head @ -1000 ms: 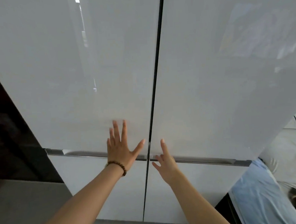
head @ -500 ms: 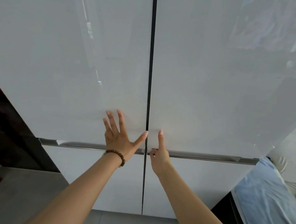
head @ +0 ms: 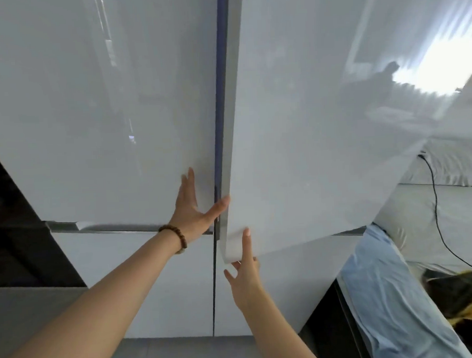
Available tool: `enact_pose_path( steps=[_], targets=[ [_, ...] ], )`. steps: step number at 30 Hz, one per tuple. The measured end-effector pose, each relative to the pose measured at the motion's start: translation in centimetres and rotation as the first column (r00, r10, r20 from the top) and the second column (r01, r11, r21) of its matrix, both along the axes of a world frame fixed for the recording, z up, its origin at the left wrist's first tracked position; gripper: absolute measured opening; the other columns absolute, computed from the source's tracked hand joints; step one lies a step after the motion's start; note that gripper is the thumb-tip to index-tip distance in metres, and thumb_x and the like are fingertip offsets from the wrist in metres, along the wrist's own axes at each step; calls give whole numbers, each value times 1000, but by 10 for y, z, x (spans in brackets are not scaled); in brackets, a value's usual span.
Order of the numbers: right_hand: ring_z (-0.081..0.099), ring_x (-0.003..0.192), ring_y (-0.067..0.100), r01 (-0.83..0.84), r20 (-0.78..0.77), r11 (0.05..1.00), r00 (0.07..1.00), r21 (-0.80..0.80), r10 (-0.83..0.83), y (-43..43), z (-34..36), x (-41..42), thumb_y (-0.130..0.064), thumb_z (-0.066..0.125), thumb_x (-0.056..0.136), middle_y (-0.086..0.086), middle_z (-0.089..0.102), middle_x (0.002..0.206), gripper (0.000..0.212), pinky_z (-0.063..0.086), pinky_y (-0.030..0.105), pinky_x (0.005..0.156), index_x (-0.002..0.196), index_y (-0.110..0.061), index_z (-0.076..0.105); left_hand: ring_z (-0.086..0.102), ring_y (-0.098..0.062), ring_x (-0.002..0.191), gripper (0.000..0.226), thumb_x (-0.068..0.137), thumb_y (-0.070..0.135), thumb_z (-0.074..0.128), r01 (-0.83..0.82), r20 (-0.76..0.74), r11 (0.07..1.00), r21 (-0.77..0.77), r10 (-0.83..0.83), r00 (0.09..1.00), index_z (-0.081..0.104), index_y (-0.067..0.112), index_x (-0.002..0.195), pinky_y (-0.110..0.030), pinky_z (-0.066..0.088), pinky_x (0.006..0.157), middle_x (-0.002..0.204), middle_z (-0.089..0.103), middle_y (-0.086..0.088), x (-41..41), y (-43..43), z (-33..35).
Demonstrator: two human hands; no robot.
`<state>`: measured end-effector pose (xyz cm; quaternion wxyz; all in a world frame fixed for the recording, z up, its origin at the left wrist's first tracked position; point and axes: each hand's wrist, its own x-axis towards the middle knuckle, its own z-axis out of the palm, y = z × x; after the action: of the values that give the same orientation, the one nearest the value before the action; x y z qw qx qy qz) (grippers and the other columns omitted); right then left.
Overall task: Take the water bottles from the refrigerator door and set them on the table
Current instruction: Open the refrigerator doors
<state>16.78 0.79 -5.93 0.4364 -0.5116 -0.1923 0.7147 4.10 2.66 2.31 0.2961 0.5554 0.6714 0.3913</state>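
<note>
No water bottles are in view; they are presumably behind the right refrigerator door (head: 309,147), a glossy white panel whose inner edge stands slightly out from the cabinet, showing a thin dark gap beside it. The right hand (head: 243,271) grips that door at its bottom inner corner: the fingers curl under the lower edge while the thumb lies flat up the front face, so the hand is closed on the door itself and holds nothing else. Just beside this grip, across the gap, the left hand (head: 191,208) is spread wide and flat against the left refrigerator door (head: 89,118), thumb reaching toward the edge of the opening door, gripping nothing. A beaded bracelet (head: 177,236) circles the left wrist. Below the grip are the closed lower doors (head: 158,278), and above them a metal handle strip (head: 100,228) along the left door's bottom. Farther right of the grip lie a pale blue cloth (head: 385,294) and a black cable (head: 439,223). No table is visible. The task appears barely begun: the door is only cracked, and opening it fully, taking out every bottle and carrying them over all remain.
</note>
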Motion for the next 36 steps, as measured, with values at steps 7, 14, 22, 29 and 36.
enact_pose_path(
  steps=[7,14,22,29,36],
  targets=[
    [43,127,27,45,45,999,998,24,-46,-105,19,53,-85,67,25,8,43,141,137,33,42,106,143,-28,24,28,-15,139,139,29,97,41,214,205,970,111,-233,951,4,33,147,-26,31,99,154,23,1,50,-74,41],
    [17,141,11,92,348,862,889,499,-296,-195,77,119,-46,64,79,-9,12,155,88,20,26,105,146,-34,8,31,-13,137,122,45,99,17,440,160,890,116,-454,877,22,30,146,-38,25,113,152,29,6,129,-134,67],
    [31,135,9,15,484,646,649,763,-587,-220,121,200,-39,72,74,-4,31,147,90,29,29,111,145,-26,19,43,-14,125,58,94,53,2,531,292,846,54,-521,802,30,33,141,-30,29,96,135,45,7,209,-184,88],
    [18,142,17,107,510,706,616,701,-600,-211,139,297,-45,76,67,3,14,155,112,18,33,116,148,-19,3,56,1,81,38,84,56,38,84,122,725,684,-227,966,50,25,102,-15,49,69,89,54,11,268,-188,120],
    [8,145,22,89,531,748,650,658,-544,-188,150,397,-48,76,65,6,6,157,117,13,39,118,148,-18,-1,15,-12,143,68,87,55,35,379,-284,660,649,-252,925,15,29,145,-32,20,111,156,17,1,356,-162,152]
  ],
)
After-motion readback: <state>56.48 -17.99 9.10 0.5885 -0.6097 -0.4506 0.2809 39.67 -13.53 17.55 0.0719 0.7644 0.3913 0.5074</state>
